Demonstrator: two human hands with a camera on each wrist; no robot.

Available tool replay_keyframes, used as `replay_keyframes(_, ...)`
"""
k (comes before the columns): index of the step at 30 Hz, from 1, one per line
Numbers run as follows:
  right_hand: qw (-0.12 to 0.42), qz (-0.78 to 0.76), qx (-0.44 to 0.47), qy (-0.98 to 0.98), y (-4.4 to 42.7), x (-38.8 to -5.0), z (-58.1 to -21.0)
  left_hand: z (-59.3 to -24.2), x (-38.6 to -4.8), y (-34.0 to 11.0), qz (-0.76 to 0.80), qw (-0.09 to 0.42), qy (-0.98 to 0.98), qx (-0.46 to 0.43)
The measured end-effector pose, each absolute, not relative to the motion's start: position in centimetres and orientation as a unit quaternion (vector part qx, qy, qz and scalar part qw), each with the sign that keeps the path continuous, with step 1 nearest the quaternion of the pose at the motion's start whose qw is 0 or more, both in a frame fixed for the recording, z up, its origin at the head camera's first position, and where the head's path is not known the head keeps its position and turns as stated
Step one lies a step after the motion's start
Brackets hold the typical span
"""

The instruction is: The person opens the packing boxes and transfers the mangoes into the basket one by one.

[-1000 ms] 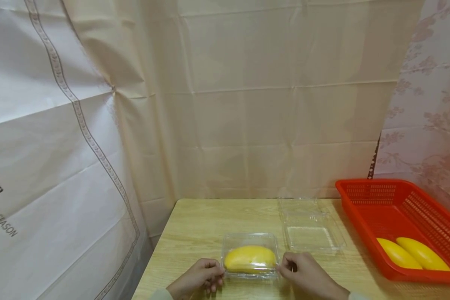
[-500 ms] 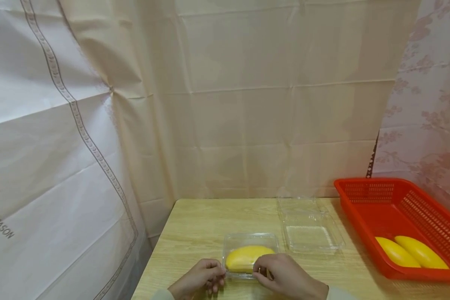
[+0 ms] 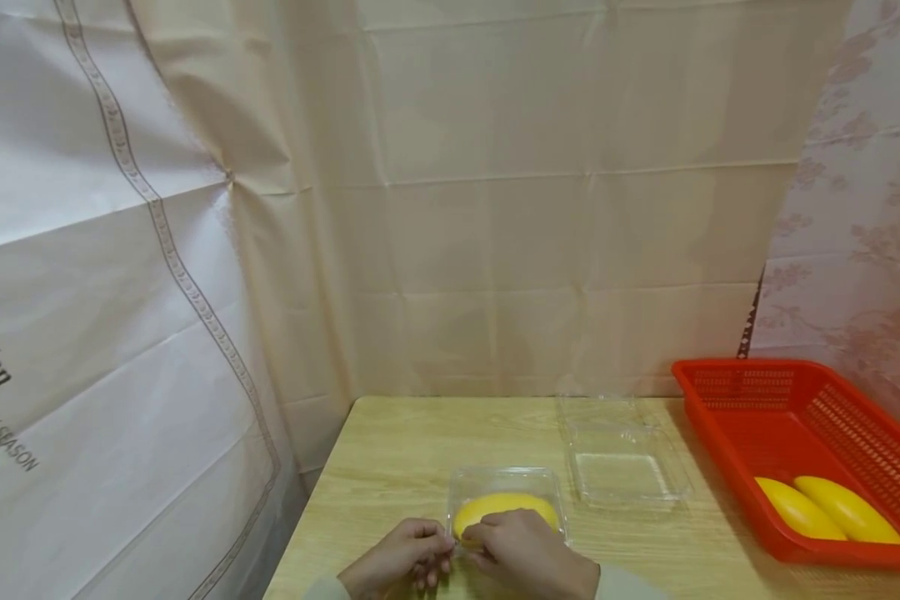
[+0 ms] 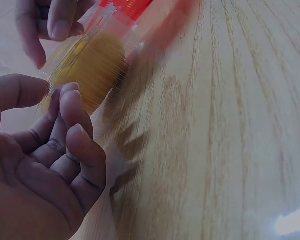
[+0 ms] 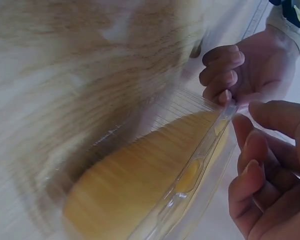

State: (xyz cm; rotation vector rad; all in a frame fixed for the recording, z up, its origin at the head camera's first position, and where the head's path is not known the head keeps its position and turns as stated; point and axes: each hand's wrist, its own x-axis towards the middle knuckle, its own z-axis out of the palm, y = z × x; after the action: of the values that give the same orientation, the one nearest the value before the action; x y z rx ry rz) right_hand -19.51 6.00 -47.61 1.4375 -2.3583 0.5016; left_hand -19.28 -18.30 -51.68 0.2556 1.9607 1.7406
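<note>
A yellow mango [image 3: 504, 502] lies inside a clear plastic clamshell box [image 3: 495, 478] near the table's front edge. The lid is down over the fruit. My left hand [image 3: 401, 557] pinches the box's front left corner between thumb and index finger; the other fingers curl below it. My right hand [image 3: 528, 554] is over the front edge, close to the left hand, and covers part of the mango in the head view. In the right wrist view its thumb and index finger [image 5: 240, 125] stand apart beside the box's rim [image 5: 185, 187], with nothing between them.
An open clear clamshell box [image 3: 622, 475] lies behind and to the right on the wooden table [image 3: 390, 450]. At the right stands a red plastic basket [image 3: 727, 467] holding two mangoes [image 3: 847, 504]. Cloth sheets [image 3: 540, 233] hang behind and at both sides.
My right hand has moved left along the box's front edge, from its right corner to near the left one. My left hand has stayed at the left corner.
</note>
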Motion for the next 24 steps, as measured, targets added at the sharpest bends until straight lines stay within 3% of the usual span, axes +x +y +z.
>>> replay_keyframes(11, 0.213, 0.114, 0.471, -0.849, 4.5, -20.0, -47.6, -52.0, -19.5, -18.4, 0.65, 0.267, 0.703, 0.112)
replay_keyframes(24, 0.158, 0.155, 0.448, -0.866, 4.0, -20.5, -47.7, -52.3, -19.4, -18.9, 0.675, 0.291, 0.662, 0.148)
